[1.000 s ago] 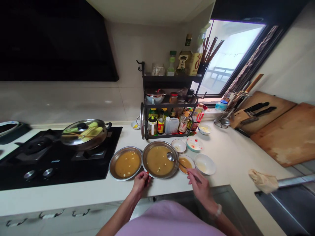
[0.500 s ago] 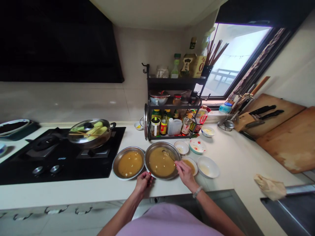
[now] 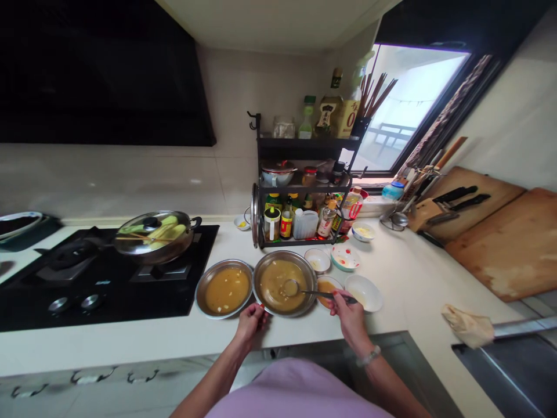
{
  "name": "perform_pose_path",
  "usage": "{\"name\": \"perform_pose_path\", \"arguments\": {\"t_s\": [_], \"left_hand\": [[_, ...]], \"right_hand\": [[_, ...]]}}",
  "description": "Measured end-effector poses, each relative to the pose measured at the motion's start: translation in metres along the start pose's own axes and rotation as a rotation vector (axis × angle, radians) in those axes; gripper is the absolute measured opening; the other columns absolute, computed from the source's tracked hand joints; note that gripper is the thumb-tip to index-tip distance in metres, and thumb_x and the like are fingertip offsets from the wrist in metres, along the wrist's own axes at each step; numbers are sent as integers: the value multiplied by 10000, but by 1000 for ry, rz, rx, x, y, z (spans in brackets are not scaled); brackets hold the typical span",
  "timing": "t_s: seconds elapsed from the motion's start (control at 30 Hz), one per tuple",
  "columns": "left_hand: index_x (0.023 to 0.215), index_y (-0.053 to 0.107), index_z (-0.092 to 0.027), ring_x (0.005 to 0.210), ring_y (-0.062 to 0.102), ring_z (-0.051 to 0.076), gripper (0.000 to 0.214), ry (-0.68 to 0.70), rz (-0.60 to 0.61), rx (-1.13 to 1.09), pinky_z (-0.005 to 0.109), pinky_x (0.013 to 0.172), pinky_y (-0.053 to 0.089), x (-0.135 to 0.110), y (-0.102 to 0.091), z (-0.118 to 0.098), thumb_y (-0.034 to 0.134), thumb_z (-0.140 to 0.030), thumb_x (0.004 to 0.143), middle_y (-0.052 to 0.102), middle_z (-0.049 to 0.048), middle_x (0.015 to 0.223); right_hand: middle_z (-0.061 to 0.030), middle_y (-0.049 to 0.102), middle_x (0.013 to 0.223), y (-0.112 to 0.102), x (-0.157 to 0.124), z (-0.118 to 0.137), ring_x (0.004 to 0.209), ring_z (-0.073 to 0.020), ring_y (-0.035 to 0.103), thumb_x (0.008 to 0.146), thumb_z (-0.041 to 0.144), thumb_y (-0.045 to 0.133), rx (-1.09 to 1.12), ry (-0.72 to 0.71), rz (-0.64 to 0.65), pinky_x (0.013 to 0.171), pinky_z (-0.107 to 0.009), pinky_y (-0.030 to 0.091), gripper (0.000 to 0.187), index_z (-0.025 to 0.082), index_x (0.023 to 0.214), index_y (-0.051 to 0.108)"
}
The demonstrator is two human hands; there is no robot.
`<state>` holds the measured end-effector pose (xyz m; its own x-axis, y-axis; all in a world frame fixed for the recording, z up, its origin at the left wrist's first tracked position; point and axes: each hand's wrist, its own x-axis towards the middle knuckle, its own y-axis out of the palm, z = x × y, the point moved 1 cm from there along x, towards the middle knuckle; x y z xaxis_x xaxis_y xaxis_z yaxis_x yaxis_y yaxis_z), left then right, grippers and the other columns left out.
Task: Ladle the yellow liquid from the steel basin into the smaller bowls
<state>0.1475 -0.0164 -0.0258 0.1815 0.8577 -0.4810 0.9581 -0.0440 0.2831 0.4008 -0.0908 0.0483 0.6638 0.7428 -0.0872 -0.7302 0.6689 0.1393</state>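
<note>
Two round metal dishes of yellow-brown liquid stand side by side on the white counter, the left dish and the right dish. My left hand pinches the near rim of the right dish. My right hand is closed on the handle of a metal spoon, whose bowl dips into the liquid of the right dish. Just under the spoon handle sits a small bowl of brown liquid.
White bowls and a patterned saucer lie right of the dishes. A black spice rack stands behind them. A lidded pan with corn sits on the black hob at left. Cutting boards and a sink lie at right.
My right hand has drawn back to the right, and the spoon's bowl has shifted from the far side of the right dish to its middle. My left hand has stayed on the rim.
</note>
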Motion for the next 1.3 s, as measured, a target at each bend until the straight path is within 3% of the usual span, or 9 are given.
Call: {"name": "perform_pose_path", "arguments": {"t_s": [0.27, 0.53, 0.77, 0.97, 1.13, 1.3], "left_hand": [[604, 487, -170, 434, 439, 60, 438, 17, 5, 7, 182, 415, 319, 0, -1, 1, 738, -514, 504, 558, -31, 539], [609, 496, -169, 434, 445, 62, 445, 3, -8, 15, 185, 417, 322, -1, 0, -1, 743, -521, 495, 562, -27, 546], [605, 493, -169, 438, 441, 60, 449, 3, 2, 11, 181, 417, 321, -2, 0, -2, 750, -520, 492, 558, -32, 540], [600, 494, -171, 440, 441, 63, 451, -2, -1, 25, 185, 420, 325, -2, 0, -3, 743, -531, 491, 559, -30, 541], [613, 499, -173, 442, 450, 67, 438, -6, 2, 42, 187, 422, 328, 1, -3, 0, 738, -523, 502, 562, -28, 548], [604, 495, -174, 438, 444, 66, 449, -2, 11, 47, 190, 425, 330, 1, -2, 0, 737, -535, 493, 557, -29, 546]], "right_hand": [[-5, 615, 523, -9, -8, 18, 447, -146, 538, 632, 450, 720, 20, -55, -27, 391, -251, 427, 386, 144, 838, 606], [-45, 655, 566, -20, -10, 32, 460, -148, 550, 618, 435, 734, 81, -7, -67, 392, -247, 420, 364, 137, 796, 625], [-41, 658, 571, -54, -6, 42, 474, -130, 550, 591, 400, 756, 72, -25, -163, 408, -221, 424, 371, 127, 812, 635], [-16, 628, 540, -86, -6, 48, 447, -119, 533, 658, 433, 707, -122, -147, -238, 424, -227, 446, 374, 122, 854, 636], [-21, 630, 576, -97, -13, 44, 450, -134, 550, 730, 477, 629, -360, -237, -185, 452, -259, 489, 400, 136, 938, 642], [-49, 662, 744, -93, -28, 48, 543, -151, 594, 760, 441, 599, -518, -413, -16, 502, -269, 527, 299, 204, 926, 674]]}}
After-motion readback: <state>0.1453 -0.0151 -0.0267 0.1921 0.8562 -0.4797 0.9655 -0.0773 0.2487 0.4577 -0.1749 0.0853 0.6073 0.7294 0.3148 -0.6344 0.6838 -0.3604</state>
